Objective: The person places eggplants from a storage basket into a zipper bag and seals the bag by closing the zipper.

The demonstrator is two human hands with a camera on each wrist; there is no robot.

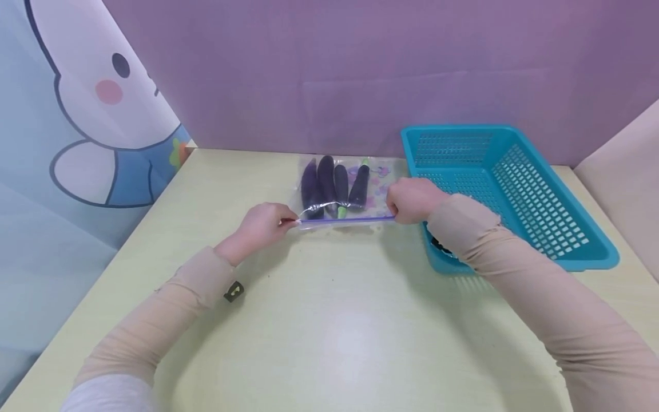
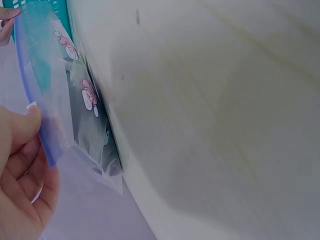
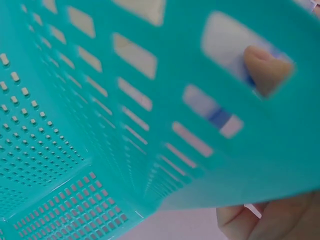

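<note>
Several dark purple eggplants (image 1: pixel 311 191) lie side by side in a clear zip bag (image 1: pixel 383 191) with a pink and purple print, at the back of the table. Along the bag's near edge runs a purple zip strip (image 1: pixel 355 219). My left hand (image 1: pixel 261 228) pinches the strip's left end between thumb and fingers. At the other end, my right hand (image 1: pixel 414 199) grips the strip with curled fingers, close by the basket's left wall. The right wrist view shows that hand (image 3: pixel 275 220) mostly hidden behind the basket wall.
A teal perforated basket (image 1: pixel 553 197) stands on the right of the table (image 1: pixel 329 326), beneath my right forearm. A small black piece (image 1: pixel 234 291) shows by my left sleeve. Behind the bag rises a purple cloth (image 1: pixel 355 74); a printed cloth (image 1: pixel 31 240) hangs at left.
</note>
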